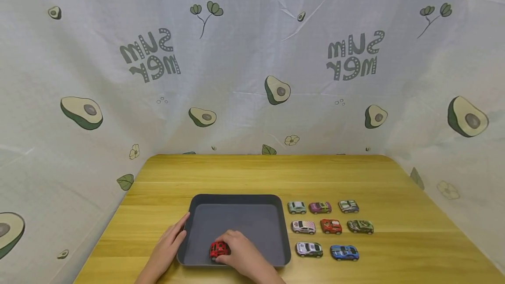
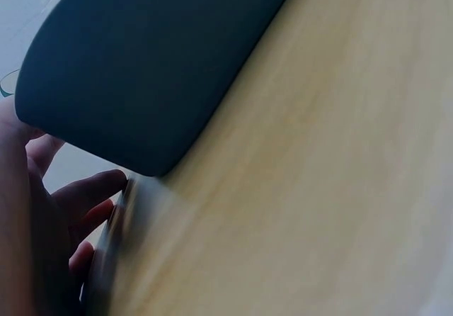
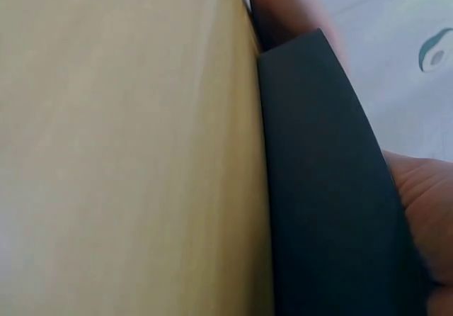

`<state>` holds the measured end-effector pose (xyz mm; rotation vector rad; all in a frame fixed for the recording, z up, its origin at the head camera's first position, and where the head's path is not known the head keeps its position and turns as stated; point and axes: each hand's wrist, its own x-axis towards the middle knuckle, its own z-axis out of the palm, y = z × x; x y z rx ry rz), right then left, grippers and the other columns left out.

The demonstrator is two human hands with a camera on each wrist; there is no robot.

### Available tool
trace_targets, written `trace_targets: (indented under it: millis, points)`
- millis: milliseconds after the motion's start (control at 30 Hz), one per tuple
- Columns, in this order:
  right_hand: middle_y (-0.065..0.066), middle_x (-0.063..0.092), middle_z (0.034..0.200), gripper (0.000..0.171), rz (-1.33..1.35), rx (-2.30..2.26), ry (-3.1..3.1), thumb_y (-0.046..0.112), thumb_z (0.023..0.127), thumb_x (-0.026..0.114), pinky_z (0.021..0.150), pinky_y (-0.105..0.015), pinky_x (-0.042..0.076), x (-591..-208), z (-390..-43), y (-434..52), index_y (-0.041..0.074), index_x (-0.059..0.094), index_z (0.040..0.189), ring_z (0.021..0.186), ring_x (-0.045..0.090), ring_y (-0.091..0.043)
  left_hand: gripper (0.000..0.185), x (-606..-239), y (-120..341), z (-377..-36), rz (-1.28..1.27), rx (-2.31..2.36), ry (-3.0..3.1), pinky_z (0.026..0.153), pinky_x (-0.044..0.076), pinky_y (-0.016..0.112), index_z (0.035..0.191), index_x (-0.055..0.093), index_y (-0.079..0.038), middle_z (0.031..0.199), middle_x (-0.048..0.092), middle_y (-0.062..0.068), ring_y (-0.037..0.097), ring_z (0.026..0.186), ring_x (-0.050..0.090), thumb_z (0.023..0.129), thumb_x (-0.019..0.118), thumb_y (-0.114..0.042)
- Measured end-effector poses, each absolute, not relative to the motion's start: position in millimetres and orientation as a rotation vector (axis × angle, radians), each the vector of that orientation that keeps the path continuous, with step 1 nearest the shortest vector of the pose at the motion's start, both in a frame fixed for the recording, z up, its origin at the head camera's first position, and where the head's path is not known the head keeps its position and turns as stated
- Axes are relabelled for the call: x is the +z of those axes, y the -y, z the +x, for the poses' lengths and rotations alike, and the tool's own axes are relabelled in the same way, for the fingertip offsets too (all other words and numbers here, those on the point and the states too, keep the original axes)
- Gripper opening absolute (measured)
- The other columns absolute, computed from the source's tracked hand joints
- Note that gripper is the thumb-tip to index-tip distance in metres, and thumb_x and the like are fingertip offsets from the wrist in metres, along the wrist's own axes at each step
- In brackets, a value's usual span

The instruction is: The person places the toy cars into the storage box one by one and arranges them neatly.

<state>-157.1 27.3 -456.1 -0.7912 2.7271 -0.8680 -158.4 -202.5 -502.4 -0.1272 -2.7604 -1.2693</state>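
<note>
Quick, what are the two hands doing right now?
Left hand: open, straight fingers resting against the left rim of the dark tray.
Right hand: fingers curled round the red toy car inside the tray.

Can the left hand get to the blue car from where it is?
Probably not easily: the left hand rests at the tray's left edge, while the blue car sits beyond the tray, past the right hand.

Red car (image 1: 218,249) in a dark grey tray (image 1: 236,200); yellow wood table (image 1: 394,240); white cloth (image 1: 244,56) with green avocados.
</note>
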Motion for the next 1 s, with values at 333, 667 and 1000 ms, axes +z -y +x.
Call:
trace_targets:
  millis: [333,667,1000]
  points:
    - [0.011,0.06,0.092,0.03,-0.895,-0.786,-2.684,0.028,0.071,0.076,0.072,-0.017,0.045,-457.5,-165.1,-26.3,0.018,0.066,0.097,0.085,0.054,-0.002,0.044,-500.4,202.4,-159.3,-0.119,-1.303,2.793,0.097,0.035,0.057,0.14,0.036,-0.029,0.137,0.047,0.011,0.032,0.125,0.043,0.097,0.039,-0.037]
    - [0.012,0.054,0.086,0.026,-0.931,-0.854,-2.589,0.025,0.074,0.075,0.069,-0.013,0.044,-459.6,-168.5,-27.8,0.016,0.065,0.097,0.077,0.047,0.004,0.044,-500.4,201.5,-159.8,-0.114,-1.298,2.787,0.096,0.036,0.056,0.14,0.037,-0.028,0.135,0.049,0.01,0.031,0.123,0.045,0.096,0.039,-0.037]
    - [0.014,0.055,0.094,0.029,-0.89,-0.962,-2.495,0.031,0.078,0.07,0.074,-0.016,0.045,-460.6,-168.0,-36.6,0.018,0.065,0.104,0.084,0.049,0.004,0.045,-500.7,201.7,-159.4,-0.113,-1.307,2.788,0.096,0.035,0.057,0.14,0.037,-0.027,0.135,0.048,0.011,0.032,0.124,0.044,0.096,0.04,-0.037]
